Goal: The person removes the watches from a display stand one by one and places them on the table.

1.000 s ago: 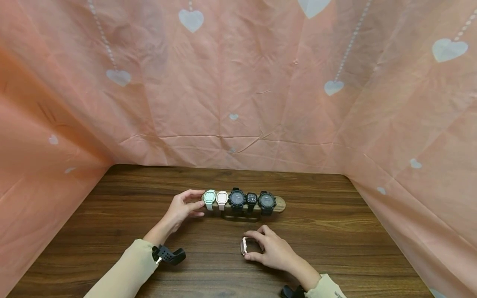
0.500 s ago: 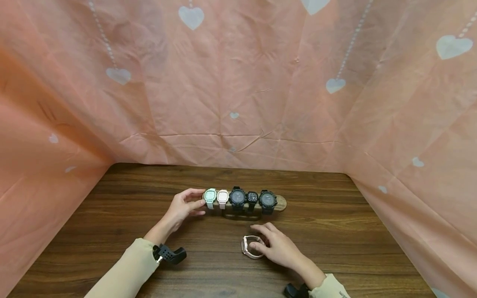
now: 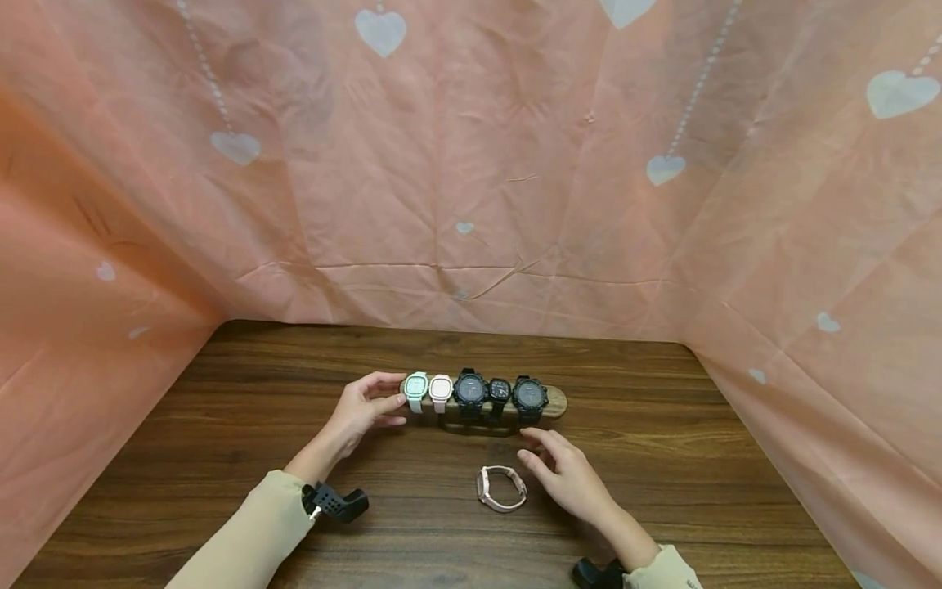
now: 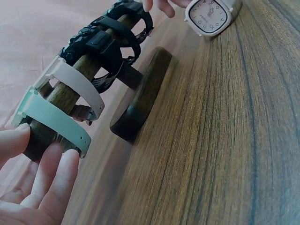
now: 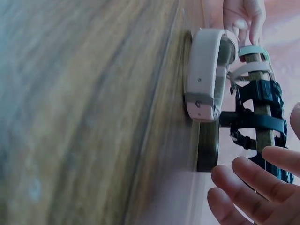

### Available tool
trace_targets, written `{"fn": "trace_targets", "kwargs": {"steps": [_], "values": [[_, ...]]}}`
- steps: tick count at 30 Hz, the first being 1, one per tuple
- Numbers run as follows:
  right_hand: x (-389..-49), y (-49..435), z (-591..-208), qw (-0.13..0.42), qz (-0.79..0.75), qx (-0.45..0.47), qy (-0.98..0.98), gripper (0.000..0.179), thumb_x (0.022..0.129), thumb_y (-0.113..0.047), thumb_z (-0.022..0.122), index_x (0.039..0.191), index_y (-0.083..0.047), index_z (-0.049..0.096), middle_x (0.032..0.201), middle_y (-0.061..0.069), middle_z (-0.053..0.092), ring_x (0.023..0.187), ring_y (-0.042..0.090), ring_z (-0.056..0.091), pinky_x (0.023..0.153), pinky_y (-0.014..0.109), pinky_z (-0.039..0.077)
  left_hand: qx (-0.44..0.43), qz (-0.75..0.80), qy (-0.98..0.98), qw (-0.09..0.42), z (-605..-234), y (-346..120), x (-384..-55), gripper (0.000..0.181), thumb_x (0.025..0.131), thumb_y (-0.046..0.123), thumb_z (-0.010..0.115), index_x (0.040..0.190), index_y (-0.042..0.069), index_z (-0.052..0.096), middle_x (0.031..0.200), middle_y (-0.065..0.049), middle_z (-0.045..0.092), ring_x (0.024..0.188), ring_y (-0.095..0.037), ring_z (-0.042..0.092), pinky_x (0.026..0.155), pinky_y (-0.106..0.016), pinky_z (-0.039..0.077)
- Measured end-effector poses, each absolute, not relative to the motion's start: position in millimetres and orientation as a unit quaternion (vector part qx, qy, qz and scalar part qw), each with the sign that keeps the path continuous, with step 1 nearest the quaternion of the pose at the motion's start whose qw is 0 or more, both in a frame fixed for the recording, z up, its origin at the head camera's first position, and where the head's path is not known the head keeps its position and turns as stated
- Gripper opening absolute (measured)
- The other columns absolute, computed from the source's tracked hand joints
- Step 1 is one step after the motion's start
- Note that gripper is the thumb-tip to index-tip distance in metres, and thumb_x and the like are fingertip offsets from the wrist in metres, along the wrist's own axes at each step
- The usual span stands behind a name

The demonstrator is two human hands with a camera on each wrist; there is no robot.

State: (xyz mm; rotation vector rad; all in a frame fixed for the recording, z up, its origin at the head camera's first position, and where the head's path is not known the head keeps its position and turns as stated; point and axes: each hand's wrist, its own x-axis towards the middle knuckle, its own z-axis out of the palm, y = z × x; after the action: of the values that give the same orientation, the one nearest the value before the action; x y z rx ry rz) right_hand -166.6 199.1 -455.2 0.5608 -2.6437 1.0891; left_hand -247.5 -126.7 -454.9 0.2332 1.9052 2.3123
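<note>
Head view, my left hand (image 3: pixel 358 411): in the middle of the frame, thumb and fingers curled around the left end of the wooden watch stand (image 3: pixel 553 402), just beside the mint watch (image 3: pixel 415 388).
Head view, my right hand (image 3: pixel 570 478): lower middle, fingers relaxed and spread, holding nothing; it is between the stand and the pink watch (image 3: pixel 500 487).
Head view, pink watch: it lies alone on the table (image 3: pixel 221 458), below the stand, just left of my right hand and not touching it.
Head view, stand: five watches sit in a row on the bar, two light ones at the left and three black ones at the right.
Left wrist view, my left hand (image 4: pixel 33 187): lower left corner, the fingers (image 4: pixel 58 180) touch the bar end under the mint strap (image 4: pixel 51 119).
Left wrist view, pink watch (image 4: pixel 209 15): upper right, its face is visible.
Right wrist view, my right hand (image 5: pixel 255 187): lower right, the fingers (image 5: pixel 258 176) are straight and free, near the black watches (image 5: pixel 265 122).
Progress, my judgement: one watch is off the bar and on the table; five are on the bar, and the right hand is free.
</note>
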Motion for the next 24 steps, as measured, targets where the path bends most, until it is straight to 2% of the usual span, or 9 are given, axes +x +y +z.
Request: {"fn": "trace_targets", "kwargs": {"steps": [12,16,19,24], "values": [[-174,211,-455,0.212,0.417,0.168,-0.868,0.024,0.084,-0.007,0.069,0.107,-0.003,0.064,0.086,-0.004,0.060,0.074,0.013,0.059,0.059,0.024,0.051,0.075,0.770,0.630,0.070,-453,-127,-246,0.044,0.082,-0.003,0.066,0.124,-0.005,0.052,0.111,-0.018,0.054,0.082,-0.023,0.062,0.072,-0.046,0.055],[-177,215,-453,0.237,0.422,0.159,-0.861,0.026,0.082,-0.003,0.069,0.108,-0.002,0.064,0.090,0.004,0.063,0.074,0.015,0.059,0.059,0.027,0.052,0.072,0.769,0.631,0.069,-453,-126,-246,0.043,0.083,-0.004,0.066,0.123,-0.005,0.053,0.112,-0.019,0.054,0.083,-0.025,0.062,0.072,-0.047,0.055],[-173,211,-442,0.263,0.427,0.159,-0.850,0.027,0.081,0.002,0.069,0.107,0.002,0.063,0.092,0.013,0.064,0.075,0.016,0.059,0.059,0.024,0.051,0.070,0.768,0.633,0.068,-454,-126,-247,0.042,0.083,-0.004,0.066,0.123,-0.004,0.053,0.112,-0.019,0.053,0.083,-0.026,0.061,0.072,-0.047,0.055],[-178,216,-441,0.302,0.435,0.174,-0.831,0.031,0.078,0.007,0.070,0.108,0.007,0.061,0.094,0.016,0.061,0.075,0.020,0.058,0.058,0.021,0.051,0.067,0.768,0.633,0.069,-454,-126,-247,0.043,0.083,-0.003,0.066,0.123,-0.004,0.053,0.112,-0.019,0.053,0.083,-0.027,0.061,0.071,-0.046,0.056]]}}
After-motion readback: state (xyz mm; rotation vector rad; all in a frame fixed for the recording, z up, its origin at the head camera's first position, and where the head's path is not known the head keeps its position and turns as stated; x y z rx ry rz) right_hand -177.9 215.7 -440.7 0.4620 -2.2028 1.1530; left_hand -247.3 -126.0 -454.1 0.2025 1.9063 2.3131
